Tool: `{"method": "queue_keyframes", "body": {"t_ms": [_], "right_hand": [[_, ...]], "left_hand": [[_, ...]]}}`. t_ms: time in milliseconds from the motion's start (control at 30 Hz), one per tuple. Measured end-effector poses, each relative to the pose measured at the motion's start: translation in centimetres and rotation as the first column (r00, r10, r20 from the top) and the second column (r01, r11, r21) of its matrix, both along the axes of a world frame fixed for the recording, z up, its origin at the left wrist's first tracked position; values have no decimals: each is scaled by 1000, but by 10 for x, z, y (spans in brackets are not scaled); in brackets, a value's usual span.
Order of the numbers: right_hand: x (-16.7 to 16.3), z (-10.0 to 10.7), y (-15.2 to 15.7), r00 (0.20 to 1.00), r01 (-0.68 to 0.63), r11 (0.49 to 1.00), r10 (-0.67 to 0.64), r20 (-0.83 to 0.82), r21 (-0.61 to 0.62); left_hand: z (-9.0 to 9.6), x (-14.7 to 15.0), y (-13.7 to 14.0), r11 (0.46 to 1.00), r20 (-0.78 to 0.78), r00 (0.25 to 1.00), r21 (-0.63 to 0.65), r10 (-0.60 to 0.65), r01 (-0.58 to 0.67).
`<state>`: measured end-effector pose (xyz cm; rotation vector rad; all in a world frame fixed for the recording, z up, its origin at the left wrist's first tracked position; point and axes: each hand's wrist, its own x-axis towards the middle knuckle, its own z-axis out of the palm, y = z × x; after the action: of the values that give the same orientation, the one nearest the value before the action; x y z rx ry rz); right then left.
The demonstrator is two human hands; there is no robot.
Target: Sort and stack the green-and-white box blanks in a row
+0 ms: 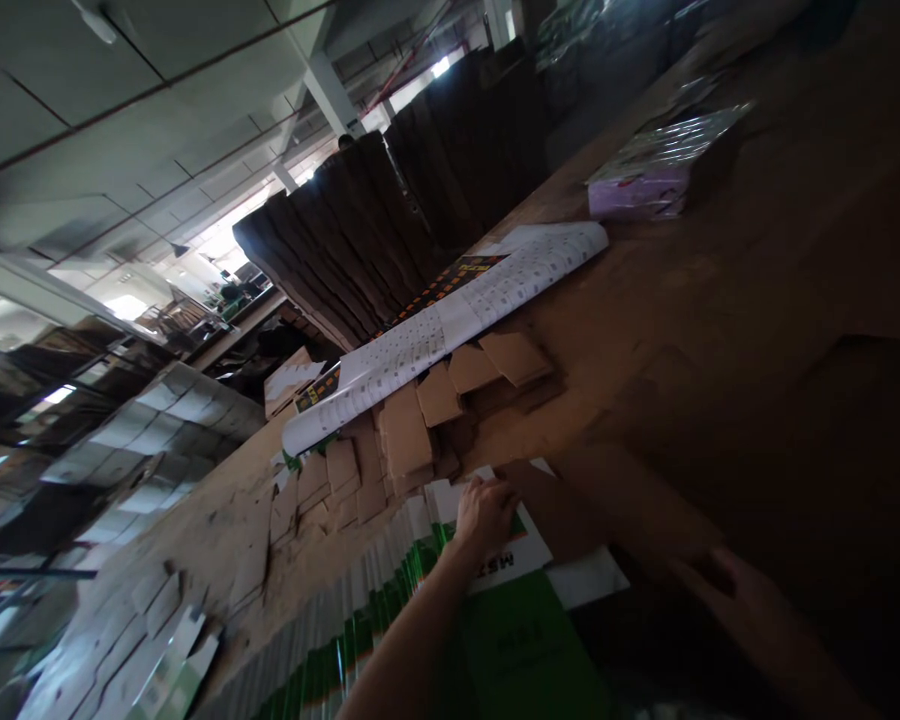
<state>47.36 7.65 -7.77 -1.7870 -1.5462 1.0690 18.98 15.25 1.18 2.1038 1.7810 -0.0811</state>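
My left hand (pixel 486 512) reaches in from the bottom. Its fingers are curled over the top of a white and green printed carton (pixel 525 545). To its left, a long row of similar green and white folded cartons (pixel 360 625) leans in overlapping order. My right hand (pixel 727 585), dim and blurred at the lower right, has its fingers closed at the end of a brown cardboard sheet (pixel 630 495). That sheet slants up toward my left hand. Below lies a green printed panel (pixel 525 640), mostly in shadow.
Small brown cardboard pieces (pixel 409 435) lie on the wooden table (pixel 607 350). Behind them is a rolled printed sheet (pixel 442 330). A plastic-wrapped pink pack (pixel 637 195) sits farther back. Tall dark stacks (pixel 330 250) stand beyond, and white cartons (pixel 172 410) are piled at left.
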Motion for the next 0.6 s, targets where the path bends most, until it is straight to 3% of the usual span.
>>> {"method": "queue_keyframes", "body": {"t_ms": [100,167,233,500,600], "right_hand": [[-23,18,1,983,-151,988,152,-103,15],[-42,27,0,910,-342,936,353,-216,88],[-55,30,-1,847,-436,892,452,-281,122],[-63,23,2,789,-537,833,552,-268,136],[-45,9,11,842,-499,843,527,-115,202]], "left_hand": [[-1,-2,0,999,-9,999,3,34,-34],[-3,-2,0,999,12,999,-11,34,-34],[-4,-2,-1,999,43,998,-23,41,-40],[-9,-6,-4,997,10,999,-62,-33,34],[-10,-6,-3,996,-22,999,-78,-38,37]]}}
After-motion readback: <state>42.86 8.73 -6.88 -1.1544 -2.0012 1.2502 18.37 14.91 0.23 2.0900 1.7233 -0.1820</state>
